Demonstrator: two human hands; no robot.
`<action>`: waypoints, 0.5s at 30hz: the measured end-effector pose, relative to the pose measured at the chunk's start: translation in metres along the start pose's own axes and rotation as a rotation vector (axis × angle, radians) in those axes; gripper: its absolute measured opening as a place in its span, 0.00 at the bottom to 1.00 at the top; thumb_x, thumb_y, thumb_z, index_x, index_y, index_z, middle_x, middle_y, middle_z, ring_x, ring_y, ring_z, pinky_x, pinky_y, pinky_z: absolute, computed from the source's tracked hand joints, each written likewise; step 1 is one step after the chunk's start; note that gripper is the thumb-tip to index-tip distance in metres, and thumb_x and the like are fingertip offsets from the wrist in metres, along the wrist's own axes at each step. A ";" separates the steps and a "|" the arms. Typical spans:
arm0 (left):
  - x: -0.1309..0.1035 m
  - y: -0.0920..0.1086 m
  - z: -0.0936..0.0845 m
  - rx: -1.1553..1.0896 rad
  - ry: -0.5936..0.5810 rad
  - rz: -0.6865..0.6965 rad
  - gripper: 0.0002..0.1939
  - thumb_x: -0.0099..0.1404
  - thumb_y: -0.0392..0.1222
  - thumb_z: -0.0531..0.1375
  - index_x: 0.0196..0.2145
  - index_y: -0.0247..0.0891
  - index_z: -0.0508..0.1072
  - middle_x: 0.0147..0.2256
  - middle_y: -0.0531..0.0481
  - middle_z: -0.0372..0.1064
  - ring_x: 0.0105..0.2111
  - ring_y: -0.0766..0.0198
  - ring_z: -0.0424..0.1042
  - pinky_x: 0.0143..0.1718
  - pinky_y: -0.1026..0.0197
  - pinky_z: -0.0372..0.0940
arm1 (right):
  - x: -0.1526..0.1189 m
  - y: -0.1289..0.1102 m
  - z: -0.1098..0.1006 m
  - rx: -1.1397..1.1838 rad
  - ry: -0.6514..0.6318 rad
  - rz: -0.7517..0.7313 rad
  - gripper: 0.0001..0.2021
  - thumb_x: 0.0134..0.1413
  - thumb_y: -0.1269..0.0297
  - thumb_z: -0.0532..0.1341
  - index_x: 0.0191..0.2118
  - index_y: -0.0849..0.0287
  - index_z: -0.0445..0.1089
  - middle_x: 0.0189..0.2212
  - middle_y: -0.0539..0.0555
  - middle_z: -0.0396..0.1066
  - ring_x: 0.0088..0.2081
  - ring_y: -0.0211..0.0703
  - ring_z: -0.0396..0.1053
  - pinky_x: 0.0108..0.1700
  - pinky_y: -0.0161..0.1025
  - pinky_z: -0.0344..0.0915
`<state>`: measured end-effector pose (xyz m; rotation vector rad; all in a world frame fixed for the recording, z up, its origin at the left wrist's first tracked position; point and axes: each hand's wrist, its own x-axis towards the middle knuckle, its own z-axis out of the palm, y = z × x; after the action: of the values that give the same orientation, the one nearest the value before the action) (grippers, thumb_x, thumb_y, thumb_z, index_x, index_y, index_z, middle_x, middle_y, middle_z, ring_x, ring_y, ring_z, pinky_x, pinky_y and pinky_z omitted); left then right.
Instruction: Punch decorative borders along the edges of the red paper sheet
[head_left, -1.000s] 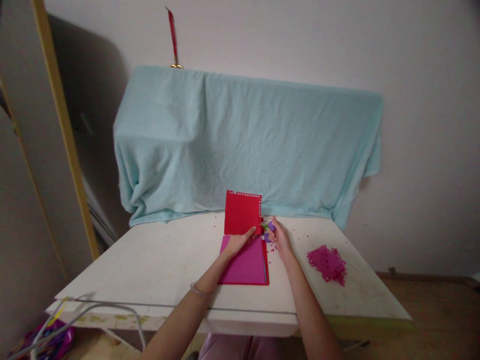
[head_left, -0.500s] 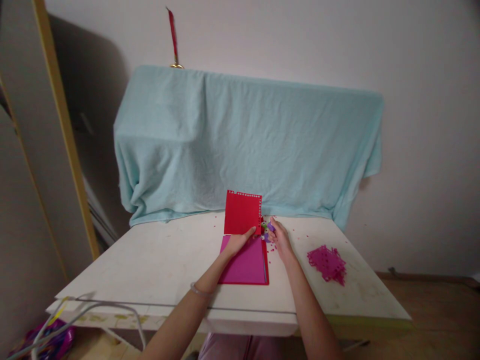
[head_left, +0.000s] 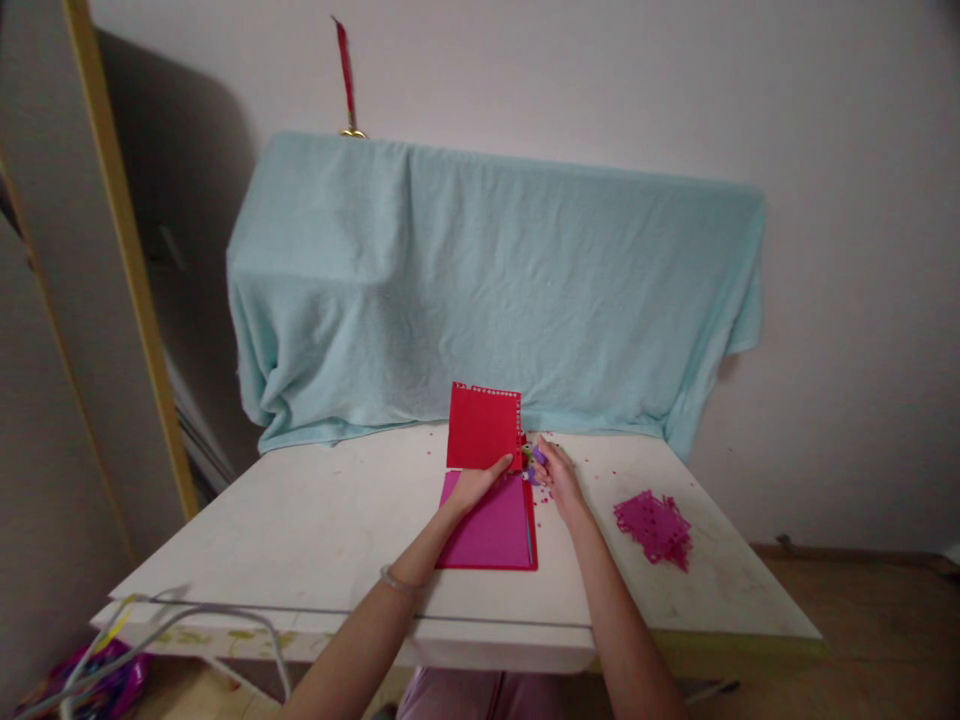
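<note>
My left hand (head_left: pixel 480 484) grips the lower edge of a red sheet of paper (head_left: pixel 484 428), thumb on top. Small holes run along the sheet's top and right edges. My right hand (head_left: pixel 561 478) is closed around a small purple-and-green hole punch (head_left: pixel 537 456) at the sheet's right edge; the fingers hide part of it. Beneath my left wrist lies a stack of magenta paper (head_left: pixel 487 525), with red paper showing under its right and bottom edges.
Tiny red paper bits are scattered around the punch. Punched magenta sheets (head_left: pixel 654 530) lie in a pile to the right on the white table (head_left: pixel 300 530). A light blue cloth (head_left: pixel 510 270) hangs behind. White cables (head_left: pixel 247 612) loop at the front left edge.
My right hand's fingers and the punch have shifted slightly to the left. The red sheet has barely moved, and my left hand keeps its place.
</note>
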<state>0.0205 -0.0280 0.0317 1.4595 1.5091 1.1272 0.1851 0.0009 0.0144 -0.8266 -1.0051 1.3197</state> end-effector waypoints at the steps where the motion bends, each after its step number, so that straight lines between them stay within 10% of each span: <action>1: 0.000 0.000 0.000 -0.002 -0.011 -0.005 0.25 0.56 0.59 0.58 0.38 0.34 0.75 0.33 0.42 0.76 0.43 0.51 0.71 0.45 0.58 0.63 | 0.000 0.001 0.000 -0.004 0.000 -0.003 0.21 0.44 0.46 0.64 0.23 0.56 0.57 0.11 0.39 0.52 0.11 0.27 0.43 0.14 0.30 0.41; 15: 0.006 -0.011 0.003 -0.069 -0.078 0.073 0.24 0.59 0.59 0.54 0.37 0.34 0.74 0.35 0.43 0.75 0.38 0.54 0.73 0.45 0.57 0.63 | 0.002 0.005 -0.002 -0.074 -0.003 -0.034 0.21 0.46 0.45 0.62 0.23 0.56 0.57 0.11 0.40 0.54 0.11 0.27 0.44 0.15 0.30 0.42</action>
<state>0.0194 -0.0219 0.0210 1.5045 1.3601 1.1407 0.1855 0.0039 0.0097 -0.8602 -1.0714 1.2614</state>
